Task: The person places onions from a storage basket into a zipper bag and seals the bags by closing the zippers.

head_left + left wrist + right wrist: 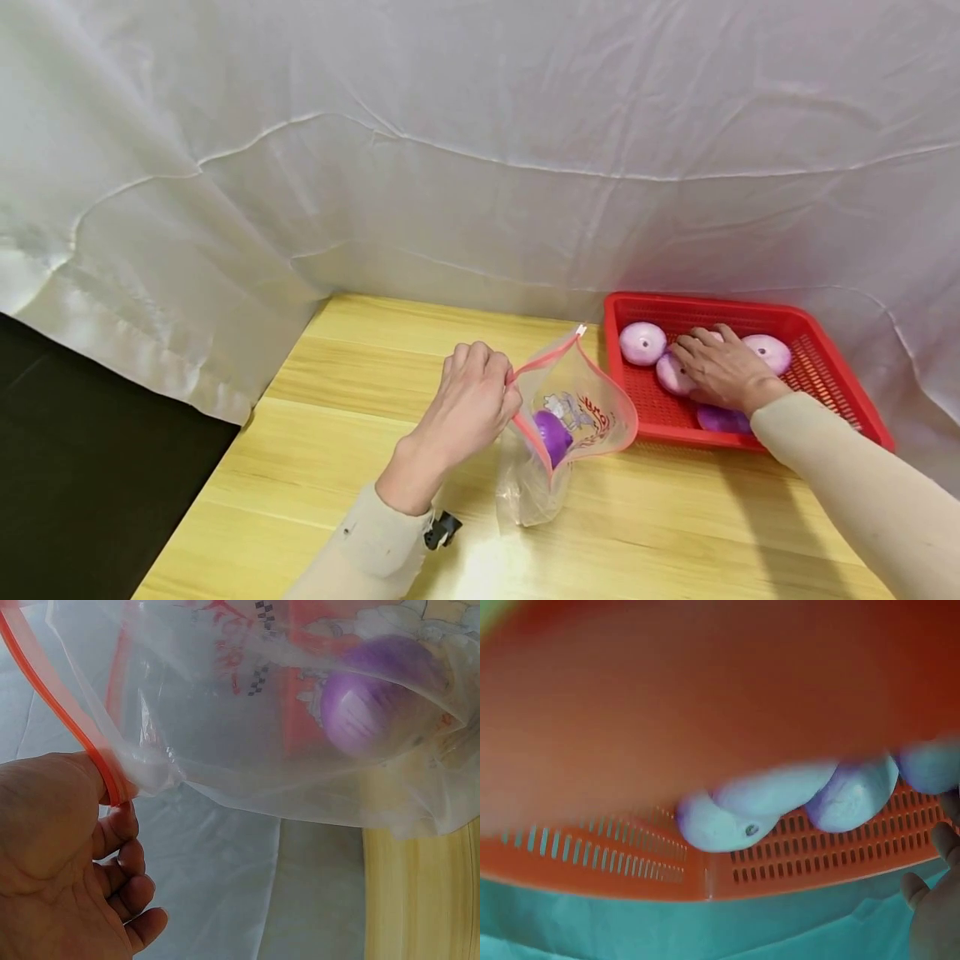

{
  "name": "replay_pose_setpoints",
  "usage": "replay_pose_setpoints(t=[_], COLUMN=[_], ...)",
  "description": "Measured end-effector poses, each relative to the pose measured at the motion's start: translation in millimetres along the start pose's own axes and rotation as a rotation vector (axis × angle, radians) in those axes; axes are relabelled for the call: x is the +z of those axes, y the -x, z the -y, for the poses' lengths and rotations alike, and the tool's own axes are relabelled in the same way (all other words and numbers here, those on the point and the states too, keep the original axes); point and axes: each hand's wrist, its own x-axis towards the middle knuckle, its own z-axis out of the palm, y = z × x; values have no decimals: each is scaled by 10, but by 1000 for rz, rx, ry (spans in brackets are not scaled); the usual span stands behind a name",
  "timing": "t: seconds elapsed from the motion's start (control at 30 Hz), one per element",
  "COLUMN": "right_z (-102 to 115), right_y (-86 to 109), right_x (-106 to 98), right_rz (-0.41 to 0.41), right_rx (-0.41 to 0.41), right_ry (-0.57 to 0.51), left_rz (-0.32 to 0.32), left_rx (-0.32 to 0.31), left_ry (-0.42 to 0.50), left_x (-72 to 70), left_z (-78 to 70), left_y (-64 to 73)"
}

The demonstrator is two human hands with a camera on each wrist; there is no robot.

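Observation:
My left hand (476, 396) pinches the red zip edge of a clear printed zip bag (600, 408), whose mouth gapes. Inside the bag lies a purple-and-white round vegetable, turnip-like (382, 694). Over in the red plastic basket (847, 375), my right hand (723, 367) reaches down among several more such vegetables (642, 343), its fingers spread over the middle ones. Its fingertips come beside one at the right edge of the right wrist view, where much of the hand is cut off. A darker purple one (722, 419) sits under the right wrist.
The zip bag and basket stand on a light wooden table (360, 425). A whitish curtain (480, 225) hangs behind and to the left. Dark floor (90, 467) shows beyond the table's left edge. The basket's raised slotted rim is right of the bag.

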Motion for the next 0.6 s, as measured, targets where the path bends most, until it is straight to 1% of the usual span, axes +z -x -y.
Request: replay_pose_setpoints(t=[0.27,0.4,0.6], right_z=[66,54,27], right_y=[1,-23,-54], right_x=[2,-3,-48], right_rz=[-23,-64,-155], right_rx=[15,33,63], right_ry=[30,30,8], left_rz=[0,4,3], left_rx=[3,-3,-6], left_ry=[3,-3,-11], left_x=[-6,-21,-18], left_z=[9,18,31], left_y=[-24,-44,-69])
